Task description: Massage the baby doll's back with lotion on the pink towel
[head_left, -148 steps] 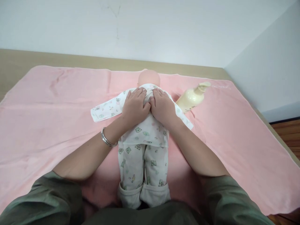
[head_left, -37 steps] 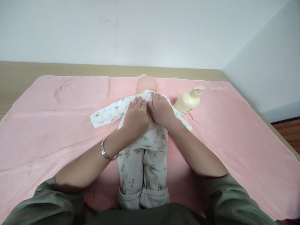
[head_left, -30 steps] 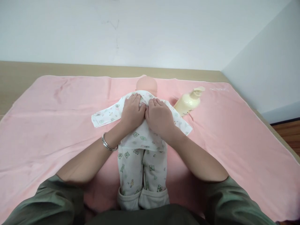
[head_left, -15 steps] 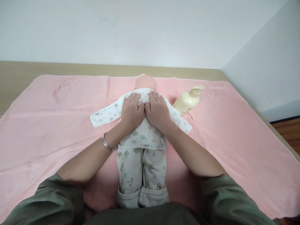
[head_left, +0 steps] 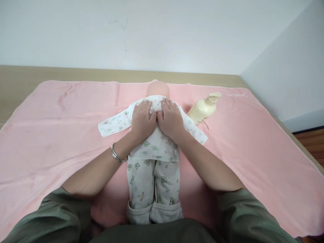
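Note:
A baby doll [head_left: 158,89] lies stretched out on a pink blanket [head_left: 68,135], its bald head toward the wall and no face showing. It wears a white printed top [head_left: 157,148] and matching trousers [head_left: 143,182]. Flat on the left side of its upper back rests my left hand [head_left: 143,118], open, fingers pointing to the head. My right hand [head_left: 170,116] lies open on the right side in the same way. The two thumbs meet or nearly meet over the middle of the back. A silver bangle [head_left: 116,153] circles my left wrist.
A cream pump bottle [head_left: 204,108] lies tilted on the blanket, close to the doll's right-hand sleeve in view. Behind the blanket runs a strip of wooden tabletop [head_left: 101,73], which meets a white wall [head_left: 162,37]. Another pale panel [head_left: 291,67] stands at the right.
Almost nothing differs. Both hands keep their place on the doll's back, and the whole view has shifted very slightly.

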A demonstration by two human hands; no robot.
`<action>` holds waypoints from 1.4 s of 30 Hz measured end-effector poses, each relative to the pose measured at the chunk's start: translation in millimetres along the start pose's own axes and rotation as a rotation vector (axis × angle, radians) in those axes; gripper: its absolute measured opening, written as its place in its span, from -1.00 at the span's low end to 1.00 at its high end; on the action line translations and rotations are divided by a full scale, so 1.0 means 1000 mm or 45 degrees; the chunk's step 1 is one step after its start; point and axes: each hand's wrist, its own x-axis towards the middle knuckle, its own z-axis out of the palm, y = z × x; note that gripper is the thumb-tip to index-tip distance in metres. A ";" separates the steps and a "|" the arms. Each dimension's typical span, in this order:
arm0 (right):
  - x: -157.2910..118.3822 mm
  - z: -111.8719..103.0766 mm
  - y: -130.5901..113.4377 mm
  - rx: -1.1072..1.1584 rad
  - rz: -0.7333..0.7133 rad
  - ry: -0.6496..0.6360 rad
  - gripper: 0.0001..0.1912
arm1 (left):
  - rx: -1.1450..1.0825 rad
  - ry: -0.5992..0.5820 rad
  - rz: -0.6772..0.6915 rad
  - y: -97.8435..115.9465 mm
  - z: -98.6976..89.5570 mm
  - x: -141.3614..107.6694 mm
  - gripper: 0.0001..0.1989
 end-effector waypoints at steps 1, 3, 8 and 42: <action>0.000 0.000 0.000 0.001 0.001 0.000 -0.35 | 0.000 0.000 -0.002 0.000 0.000 0.000 -0.42; 0.000 0.000 0.000 0.002 0.003 0.000 -0.35 | -0.003 -0.003 -0.004 0.000 0.000 0.000 -0.42; 0.000 -0.001 -0.001 0.008 0.003 0.004 -0.35 | -0.023 -0.019 -0.007 0.001 -0.002 0.000 -0.40; 0.002 -0.015 0.002 -0.134 -0.113 -0.132 -0.35 | 0.068 -0.162 0.016 0.017 -0.013 -0.010 -0.43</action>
